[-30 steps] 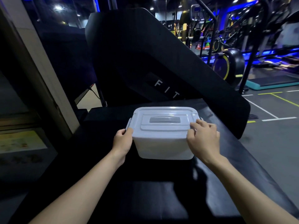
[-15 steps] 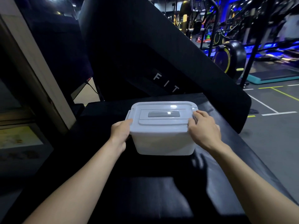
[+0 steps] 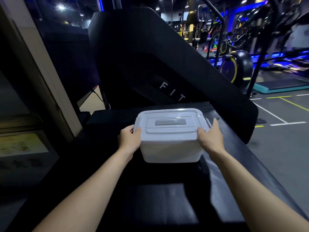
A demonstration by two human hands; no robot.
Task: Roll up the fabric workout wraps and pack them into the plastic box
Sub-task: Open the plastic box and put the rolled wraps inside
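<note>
A white plastic box [image 3: 170, 149] stands on a black padded bench [image 3: 157, 206], straight ahead of me. Its lid [image 3: 168, 131] is on, with a grey handle lying flat in the middle. My left hand [image 3: 129, 139] grips the box's left end, thumb on the lid's rim. At the right end my right hand [image 3: 211, 138] holds the box, thumb on the lid's front corner and fingers along the side by the latch. No fabric wraps are in view; the box's inside is hidden.
Behind the box rises the bench's black inclined backrest [image 3: 150, 56]. A pillar [image 3: 33, 72] and a dark wall stand at the left. To the right the bench edge drops to grey gym floor [image 3: 275, 156], with exercise machines [image 3: 235, 67] beyond.
My right hand's fingers have slid off the lid's top edge and now lie along the box's right side. The left hand and the box have stayed put.
</note>
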